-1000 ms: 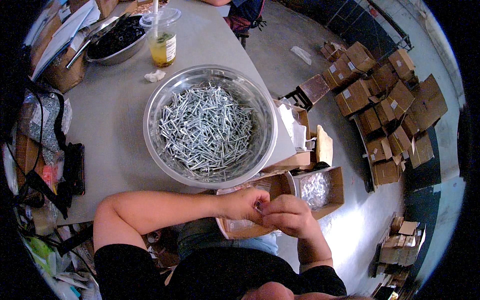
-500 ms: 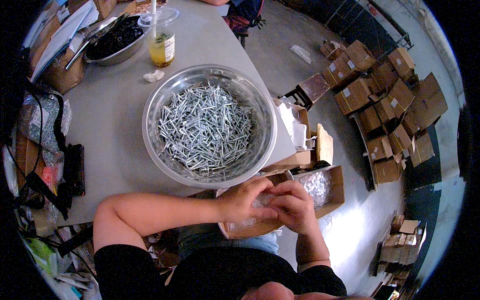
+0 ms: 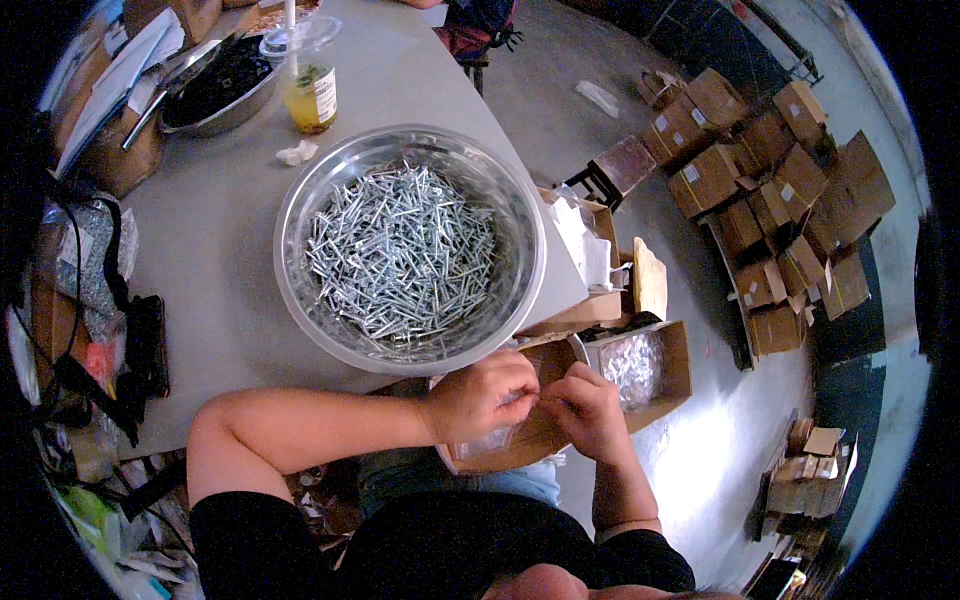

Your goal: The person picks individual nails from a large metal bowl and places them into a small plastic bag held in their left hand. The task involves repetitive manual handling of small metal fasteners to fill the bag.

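Observation:
A large steel bowl [image 3: 300, 210] full of silver screws [image 3: 400, 255] stands on the grey table [image 3: 210, 260] in front of me. Just below its near rim, my left hand [image 3: 480, 395] and my right hand [image 3: 590, 410] meet fingertip to fingertip over an open cardboard box [image 3: 530, 440] on my lap. Both pinch the top of a small clear plastic bag [image 3: 482, 441], which hangs under my left hand. What the bag holds is hidden by my fingers.
A plastic cup with a yellow drink and straw [image 3: 310, 85] and a second steel bowl of dark parts [image 3: 215, 90] stand at the table's far end. An open box of clear bags [image 3: 640, 365] sits to my right. Several cardboard boxes [image 3: 770, 200] lie on the floor.
My two hands have shifted slightly and closed tighter together over the lap box. The bowl and the table items have not moved.

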A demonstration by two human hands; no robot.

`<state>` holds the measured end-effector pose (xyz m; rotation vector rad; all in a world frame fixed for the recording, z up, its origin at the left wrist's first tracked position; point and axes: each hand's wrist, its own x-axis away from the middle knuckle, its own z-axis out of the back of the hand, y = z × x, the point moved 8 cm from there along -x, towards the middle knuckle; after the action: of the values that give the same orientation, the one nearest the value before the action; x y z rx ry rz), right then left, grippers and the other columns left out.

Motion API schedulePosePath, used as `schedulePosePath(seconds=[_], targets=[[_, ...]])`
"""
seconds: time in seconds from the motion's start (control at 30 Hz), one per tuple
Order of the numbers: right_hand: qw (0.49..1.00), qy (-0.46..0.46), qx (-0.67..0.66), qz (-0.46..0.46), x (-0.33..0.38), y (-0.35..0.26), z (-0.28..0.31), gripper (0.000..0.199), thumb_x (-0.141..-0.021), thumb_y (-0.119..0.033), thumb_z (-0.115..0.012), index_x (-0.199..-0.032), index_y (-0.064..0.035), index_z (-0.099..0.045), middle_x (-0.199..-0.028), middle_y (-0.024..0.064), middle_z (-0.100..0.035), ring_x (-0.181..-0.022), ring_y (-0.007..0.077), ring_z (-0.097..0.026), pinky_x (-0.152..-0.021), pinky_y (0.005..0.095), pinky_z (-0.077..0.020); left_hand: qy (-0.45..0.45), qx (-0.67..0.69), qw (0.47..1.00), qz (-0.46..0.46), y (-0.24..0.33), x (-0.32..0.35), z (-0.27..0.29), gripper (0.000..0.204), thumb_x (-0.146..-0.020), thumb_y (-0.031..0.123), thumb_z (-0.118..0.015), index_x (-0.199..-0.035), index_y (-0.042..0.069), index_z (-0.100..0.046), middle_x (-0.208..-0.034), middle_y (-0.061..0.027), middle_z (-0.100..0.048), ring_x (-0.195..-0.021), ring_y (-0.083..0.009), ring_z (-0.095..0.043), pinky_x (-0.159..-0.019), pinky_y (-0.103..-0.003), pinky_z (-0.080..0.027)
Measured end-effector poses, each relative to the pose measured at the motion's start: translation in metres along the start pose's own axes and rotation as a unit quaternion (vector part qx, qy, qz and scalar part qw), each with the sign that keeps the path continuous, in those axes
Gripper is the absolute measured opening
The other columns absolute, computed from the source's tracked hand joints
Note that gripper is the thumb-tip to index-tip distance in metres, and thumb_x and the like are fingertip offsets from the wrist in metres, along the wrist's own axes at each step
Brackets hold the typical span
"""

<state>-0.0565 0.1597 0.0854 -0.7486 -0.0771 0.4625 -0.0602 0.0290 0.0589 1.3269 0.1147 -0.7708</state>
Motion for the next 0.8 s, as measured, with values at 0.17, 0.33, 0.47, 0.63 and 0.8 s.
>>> schedulePosePath(seconds=[0.17,0.33,0.47,0.63,0.8], targets=[[0.966,0.146,0.161,-0.136,0.026,0.049,0.067,0.012,-0.07,0.001,-0.074,-0.079,0.0005,-0.066,-0.077,0.0118,-0.062,-0.067,0.0227,-0.062,-0.06,0.0321,-0.0497,0.01,0.072,0.987,0.144,-0.016,0.002,0.0,0.016,-0.085,0.009,-0.061,-0.099,0.001,-0.056,-0.091,-0.0108,-0.059,-0.086,-0.0226,-0.06,-0.078,-0.035,-0.049],[0.968,0.135,0.135,-0.163,0.018,0.061,0.057,0.019,-0.072,0.0,-0.074,-0.089,0.0,-0.065,-0.083,0.0128,-0.063,-0.073,0.0234,-0.064,-0.064,0.0341,-0.0519,0.005,0.093,0.983,0.159,-0.023,0.007,-0.005,0.023,-0.087,0.006,-0.061,-0.107,0.002,-0.053,-0.096,-0.0085,-0.058,-0.086,-0.0168,-0.059,-0.079,-0.031,-0.049],[0.979,-0.021,0.153,-0.134,0.012,0.12,-0.05,0.019,-0.08,-0.012,-0.064,-0.097,-0.0037,-0.06,-0.1,0.0167,-0.061,-0.091,0.0386,-0.06,-0.078,0.045,-0.0507,-0.007,0.112,0.98,0.167,-0.026,0.006,-0.009,0.023,-0.087,0.007,-0.062,-0.108,0.002,-0.053,-0.097,-0.0084,-0.057,-0.089,-0.0166,-0.058,-0.082,-0.031,-0.048],[0.962,-0.061,0.261,-0.055,0.009,0.135,-0.096,0.037,-0.08,-0.012,-0.06,-0.114,0.0,-0.054,-0.117,0.0221,-0.052,-0.104,0.0457,-0.052,-0.087,0.0493,-0.0456,-0.06,0.117,0.97,0.205,-0.033,0.01,-0.016,0.025,-0.086,0.007,-0.063,-0.109,0.001,-0.054,-0.102,-0.0092,-0.058,-0.095,-0.0174,-0.058,-0.086,-0.032,-0.048],[0.979,-0.019,0.19,-0.072,0.02,0.147,-0.099,0.019,-0.077,-0.008,-0.062,-0.094,-0.0028,-0.056,-0.11,0.0228,-0.057,-0.098,0.0457,-0.056,-0.08,0.049,-0.0475,-0.089,0.082,0.972,0.2,-0.029,0.008,-0.015,0.028,-0.083,0.009,-0.065,-0.107,0.001,-0.055,-0.106,-0.0161,-0.059,-0.111,-0.0277,-0.055,-0.095,-0.039,-0.045]])
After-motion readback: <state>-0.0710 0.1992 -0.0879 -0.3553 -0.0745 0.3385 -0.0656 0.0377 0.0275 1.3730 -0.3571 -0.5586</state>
